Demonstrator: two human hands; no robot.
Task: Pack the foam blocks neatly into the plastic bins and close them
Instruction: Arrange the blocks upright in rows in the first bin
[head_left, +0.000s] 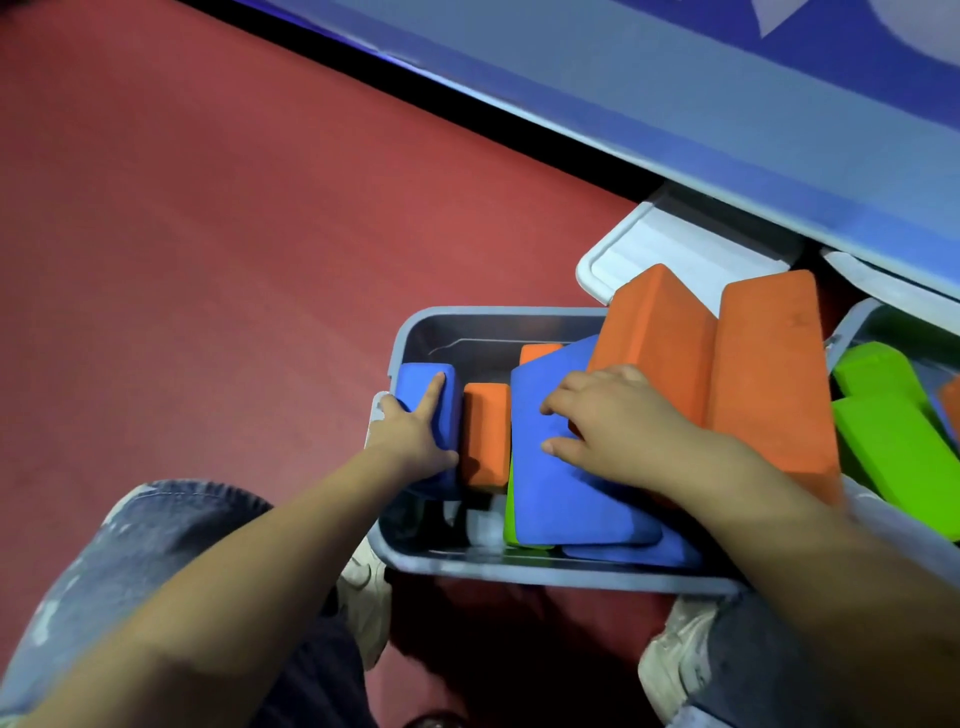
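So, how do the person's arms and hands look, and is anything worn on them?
Both forearms are bare: no sleeves, gloves or watch show. The left hand and right hand are bare, and no rings show on the fingers. Lower down: faded blue denim trousers and worn whitish shoes.

Hands packing foam blocks in a grey bin (519, 564)

Left hand (415, 431) grips the blue block (441, 374) at the bin's left edge; right hand (618, 421) presses the large blue block (566, 499).

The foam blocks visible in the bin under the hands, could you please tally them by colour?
Blue blocks: 3
Orange blocks: 4
Green blocks: 1
Total: 8
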